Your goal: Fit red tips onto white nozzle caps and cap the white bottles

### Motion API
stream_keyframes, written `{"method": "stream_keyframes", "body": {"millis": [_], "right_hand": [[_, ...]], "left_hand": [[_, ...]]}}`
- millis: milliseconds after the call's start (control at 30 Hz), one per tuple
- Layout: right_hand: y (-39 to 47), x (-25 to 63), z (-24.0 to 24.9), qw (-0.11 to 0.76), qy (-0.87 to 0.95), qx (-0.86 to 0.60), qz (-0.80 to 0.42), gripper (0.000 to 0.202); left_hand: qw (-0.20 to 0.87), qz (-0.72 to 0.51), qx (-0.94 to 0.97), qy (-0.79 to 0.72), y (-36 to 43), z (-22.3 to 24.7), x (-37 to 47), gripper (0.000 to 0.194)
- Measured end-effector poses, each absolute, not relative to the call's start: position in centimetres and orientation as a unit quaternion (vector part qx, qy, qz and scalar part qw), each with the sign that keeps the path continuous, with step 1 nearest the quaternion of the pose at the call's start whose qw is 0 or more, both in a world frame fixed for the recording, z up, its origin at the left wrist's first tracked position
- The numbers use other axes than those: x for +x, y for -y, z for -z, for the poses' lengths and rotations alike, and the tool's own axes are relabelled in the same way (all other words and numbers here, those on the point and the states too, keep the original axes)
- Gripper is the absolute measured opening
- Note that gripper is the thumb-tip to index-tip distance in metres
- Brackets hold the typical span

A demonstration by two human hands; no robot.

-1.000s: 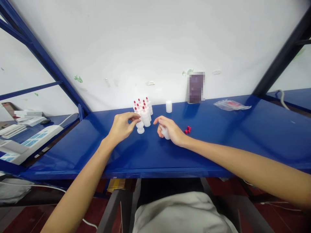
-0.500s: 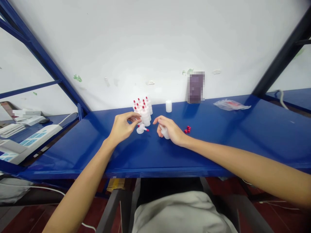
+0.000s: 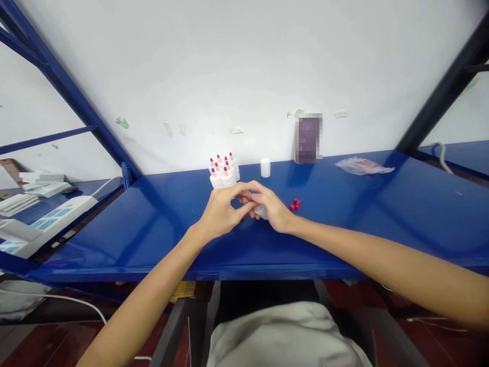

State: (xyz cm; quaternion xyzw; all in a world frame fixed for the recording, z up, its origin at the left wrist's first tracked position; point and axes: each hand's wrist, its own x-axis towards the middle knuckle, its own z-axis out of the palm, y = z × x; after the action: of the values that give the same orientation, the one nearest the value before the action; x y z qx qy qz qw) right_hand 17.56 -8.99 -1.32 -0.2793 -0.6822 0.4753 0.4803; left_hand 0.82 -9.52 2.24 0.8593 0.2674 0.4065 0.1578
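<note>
Both hands meet over the middle of the blue table. My right hand (image 3: 273, 206) is wrapped round a white bottle (image 3: 261, 211), of which only part shows below the fingers. My left hand (image 3: 227, 209) reaches across to it, thumb and fingers pinched at the bottle's top end; whatever they grip is hidden. A speck of red shows just under the left fingertips. Behind the left hand stand several white bottles (image 3: 228, 179) with red-tipped nozzles. A plain white bottle (image 3: 265, 167) stands apart near the wall. Several small red caps (image 3: 295, 205) lie right of my right hand.
A pixelated dark upright object (image 3: 308, 138) leans on the wall. Further right lies a clear plastic bag (image 3: 364, 165) with something red inside. At the far left are a white power strip (image 3: 49, 224) and white boxes. Blue frame posts rise at both sides.
My left hand has moved right, from the white piece with red tips beside the bottle group to the bottle in my right hand. The right hand has barely moved.
</note>
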Motion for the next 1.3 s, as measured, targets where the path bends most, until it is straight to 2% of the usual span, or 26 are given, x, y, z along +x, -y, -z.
{"method": "stream_keyframes", "body": {"millis": [100, 467, 600, 833, 967, 1067, 1200, 1300], "right_hand": [[9.2, 17.6, 1.3, 0.483, 0.689, -0.281, -0.461, 0.015], [9.1, 17.8, 1.1, 0.481, 0.711, -0.334, -0.39, 0.012], [9.2, 17.8, 0.9, 0.481, 0.71, -0.352, -0.375, 0.013], [9.6, 18.0, 0.7, 0.466, 0.722, -0.338, -0.382, 0.018], [9.7, 18.0, 0.4, 0.465, 0.729, -0.317, -0.39, 0.02], [9.3, 18.0, 0.0, 0.46, 0.749, -0.333, -0.341, 0.02], [8.8, 18.1, -0.2, 0.378, 0.79, -0.436, -0.206, 0.039], [8.8, 17.8, 0.1, 0.287, 0.815, -0.472, -0.176, 0.028]], "left_hand": [[0.171, -0.411, 0.86, -0.249, 9.1, -1.9, 1.0, 0.026], [0.055, -0.439, 0.855, -0.271, 9.0, -1.4, 0.6, 0.016], [0.048, -0.434, 0.856, -0.276, 9.0, -1.4, 0.5, 0.016], [0.093, -0.414, 0.865, -0.268, 9.4, -1.2, 1.1, 0.02], [0.159, -0.427, 0.848, -0.271, 9.4, -1.1, 1.2, 0.02], [0.202, -0.456, 0.81, -0.308, 8.4, -1.8, -0.3, 0.015], [0.191, -0.494, 0.754, -0.389, 6.7, -3.3, -4.1, 0.02], [0.14, -0.466, 0.757, -0.436, 6.0, -3.7, -6.4, 0.019]]}}
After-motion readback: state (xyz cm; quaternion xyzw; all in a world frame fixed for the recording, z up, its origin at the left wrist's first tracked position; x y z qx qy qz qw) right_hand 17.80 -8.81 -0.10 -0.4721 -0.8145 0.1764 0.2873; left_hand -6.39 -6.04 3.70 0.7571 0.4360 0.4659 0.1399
